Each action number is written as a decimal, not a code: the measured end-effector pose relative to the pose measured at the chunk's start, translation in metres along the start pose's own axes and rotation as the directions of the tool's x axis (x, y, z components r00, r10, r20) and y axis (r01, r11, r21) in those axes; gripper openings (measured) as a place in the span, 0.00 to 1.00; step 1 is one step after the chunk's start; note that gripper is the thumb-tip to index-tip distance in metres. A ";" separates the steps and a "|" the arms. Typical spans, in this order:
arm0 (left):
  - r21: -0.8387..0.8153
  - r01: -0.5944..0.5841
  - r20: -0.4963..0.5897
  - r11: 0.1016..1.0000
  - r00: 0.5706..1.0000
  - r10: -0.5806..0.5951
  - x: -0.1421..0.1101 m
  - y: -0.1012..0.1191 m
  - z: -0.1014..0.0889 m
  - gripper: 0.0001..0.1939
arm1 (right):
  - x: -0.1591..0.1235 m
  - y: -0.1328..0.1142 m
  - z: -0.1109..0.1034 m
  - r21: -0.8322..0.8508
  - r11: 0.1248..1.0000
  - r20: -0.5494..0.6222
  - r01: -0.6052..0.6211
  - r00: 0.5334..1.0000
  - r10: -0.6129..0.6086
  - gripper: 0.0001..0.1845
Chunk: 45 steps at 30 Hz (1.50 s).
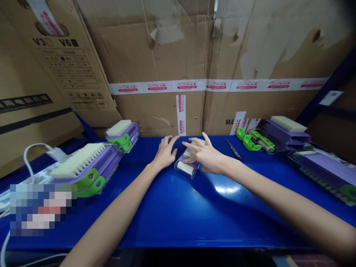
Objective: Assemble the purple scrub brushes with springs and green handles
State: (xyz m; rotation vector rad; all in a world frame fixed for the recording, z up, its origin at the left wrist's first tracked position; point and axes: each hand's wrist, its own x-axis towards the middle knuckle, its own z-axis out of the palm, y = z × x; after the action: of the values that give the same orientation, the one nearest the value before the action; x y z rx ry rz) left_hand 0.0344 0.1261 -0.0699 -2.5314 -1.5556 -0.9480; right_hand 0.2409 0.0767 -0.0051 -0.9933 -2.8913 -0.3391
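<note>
The blue tabletop (178,218) lies nearest the camera, bare and glossy along its front edge, and both forearms stretch across it toward the small brush (188,163) that sits near the middle, just before the cardboard boxes (167,55) at the back. Left of that brush a stack of purple-and-green brushes (86,165) lies with pale bristles up, a second stack (124,134) behind it; right of the brush sit a purple stack (286,131), green clips (254,141), and a thin screwdriver (233,149) lying flat, near but apart from the brush. The right hand (207,157) rests over the brush's bristles with its fingers (194,142) spread and loosely draped, touching the top rather than clamped round it. The left hand (164,152) lies just beside the brush's left end, fingers slightly apart and extended, palm down on the tabletop; whether the fingertips touch the clear base I cannot tell. To handle the brush well, it seems best to steady the base from the left side while the right hand presses evenly on the bristle block, keeping it flat.
</note>
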 end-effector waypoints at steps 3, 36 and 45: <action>0.070 -0.207 0.095 0.976 0.975 0.200 -0.003 0.014 -0.007 0.29 | -0.013 0.006 0.009 0.007 1.000 -0.110 -0.003 0.994 0.003 0.30; 0.400 -0.480 0.093 0.781 0.869 0.487 0.008 0.018 -0.013 0.37 | -0.031 0.044 0.050 0.342 0.940 -0.333 -0.018 0.932 0.139 0.45; 0.431 -0.370 0.016 0.823 0.915 0.403 0.005 0.021 -0.006 0.42 | -0.038 0.056 0.073 0.668 0.643 -0.194 -0.376 0.746 0.637 0.42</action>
State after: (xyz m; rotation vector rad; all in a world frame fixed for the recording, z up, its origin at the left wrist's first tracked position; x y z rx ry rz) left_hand 0.0501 0.1173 -0.0564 -2.3229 -1.0178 -0.5655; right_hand 0.3063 0.1137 -0.0705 -1.3437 -1.9668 0.3499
